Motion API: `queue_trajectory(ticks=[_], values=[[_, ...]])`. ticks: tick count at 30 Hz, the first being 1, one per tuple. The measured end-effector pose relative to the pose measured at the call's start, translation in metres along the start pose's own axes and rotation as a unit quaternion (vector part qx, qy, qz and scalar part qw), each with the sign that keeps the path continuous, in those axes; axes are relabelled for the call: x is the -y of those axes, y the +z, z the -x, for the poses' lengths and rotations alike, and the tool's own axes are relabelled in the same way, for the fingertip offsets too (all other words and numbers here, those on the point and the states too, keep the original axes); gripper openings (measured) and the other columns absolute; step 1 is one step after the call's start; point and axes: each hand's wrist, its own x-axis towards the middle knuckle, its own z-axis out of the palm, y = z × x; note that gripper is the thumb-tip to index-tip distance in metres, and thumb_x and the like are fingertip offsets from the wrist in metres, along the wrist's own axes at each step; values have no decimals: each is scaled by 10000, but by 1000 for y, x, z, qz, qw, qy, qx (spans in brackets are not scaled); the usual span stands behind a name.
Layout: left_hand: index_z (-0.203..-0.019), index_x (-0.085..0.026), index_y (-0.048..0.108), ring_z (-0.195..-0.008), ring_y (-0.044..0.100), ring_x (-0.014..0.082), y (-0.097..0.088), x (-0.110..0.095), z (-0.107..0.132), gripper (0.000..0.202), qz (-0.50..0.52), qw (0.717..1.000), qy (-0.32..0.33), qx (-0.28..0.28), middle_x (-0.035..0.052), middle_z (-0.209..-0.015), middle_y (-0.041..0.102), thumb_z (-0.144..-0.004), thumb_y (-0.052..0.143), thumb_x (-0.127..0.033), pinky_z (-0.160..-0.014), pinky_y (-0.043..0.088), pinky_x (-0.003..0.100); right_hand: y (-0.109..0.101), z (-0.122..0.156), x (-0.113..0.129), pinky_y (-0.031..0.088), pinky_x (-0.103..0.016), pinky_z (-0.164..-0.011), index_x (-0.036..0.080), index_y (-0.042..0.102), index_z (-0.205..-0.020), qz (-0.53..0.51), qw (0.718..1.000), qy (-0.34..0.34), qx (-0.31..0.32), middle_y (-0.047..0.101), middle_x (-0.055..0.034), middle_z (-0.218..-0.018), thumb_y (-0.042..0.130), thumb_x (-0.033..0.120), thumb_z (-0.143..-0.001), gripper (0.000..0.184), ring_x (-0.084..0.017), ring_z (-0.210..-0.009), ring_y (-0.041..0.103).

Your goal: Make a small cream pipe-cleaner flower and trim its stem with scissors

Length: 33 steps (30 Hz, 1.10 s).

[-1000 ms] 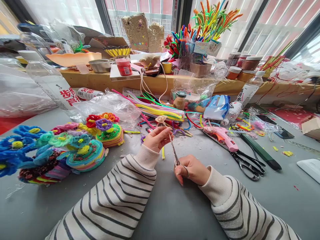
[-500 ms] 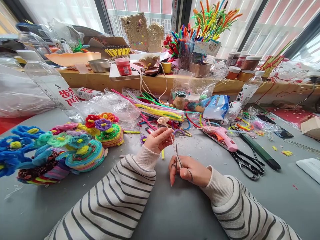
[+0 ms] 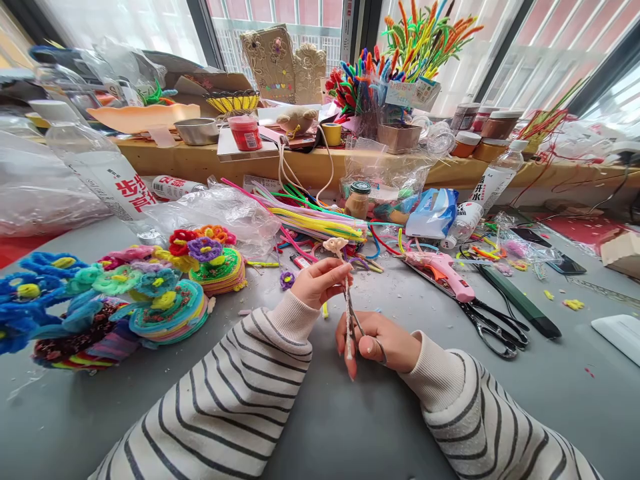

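My left hand point(image 3: 319, 283) pinches a cream pipe-cleaner flower point(image 3: 335, 245) by its thin stem point(image 3: 347, 327), which hangs down to the grey table point(image 3: 350, 427). My right hand point(image 3: 381, 341) is closed on small scissors point(image 3: 354, 319), whose blades lie against the stem just below my left fingers. Both hands sit close together at the table's middle, in striped sleeves.
Pipe-cleaner flowers and round coasters point(image 3: 165, 307) lie at left. A bundle of coloured pipe cleaners point(image 3: 320, 223), a pink glue gun point(image 3: 445, 270), black scissors point(image 3: 495, 327) and a dark tool point(image 3: 520, 303) lie behind and right. Bottles, jars and bags crowd the wooden ledge point(image 3: 310, 167).
My right hand has slid left and up along the stem with the scissors. The stem now hangs more upright, and my left hand has shifted slightly right.
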Motion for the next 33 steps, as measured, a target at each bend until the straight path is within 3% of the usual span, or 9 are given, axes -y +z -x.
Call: queue_trajectory(ticks=[10, 22, 33], values=[[-578, -142, 571, -513, 565, 73, -1, -1, 1, 297, 18, 1000, 16, -16, -31, -504, 598, -393, 759, -277, -545, 455, 182, 2, 3, -8, 309, -217, -485, 109, 576, -440, -24, 998, 33, -48, 473, -15, -542, 330, 616, -759, 647, -68, -468, 385], [-543, -145, 567, -510, 544, 64, -1, 0, 2, 269, 4, 1000, -2, -5, -28, -520, 581, -411, 756, -284, -533, 447, 180, 1, 0, 0, 352, -240, -574, 106, 594, -522, 35, 999, 15, -21, 478, -28, -611, 230, 700, -711, 722, -101, -556, 435], [-529, -144, 519, -518, 509, 51, 1, -1, 3, 322, -17, 1000, -8, 2, -40, -550, 555, -386, 763, -299, -516, 413, 170, 2, 1, -2, 361, -239, -586, 112, 572, -480, 9, 999, 3, -39, 484, -27, -601, 302, 670, -717, 665, -106, -573, 453]])
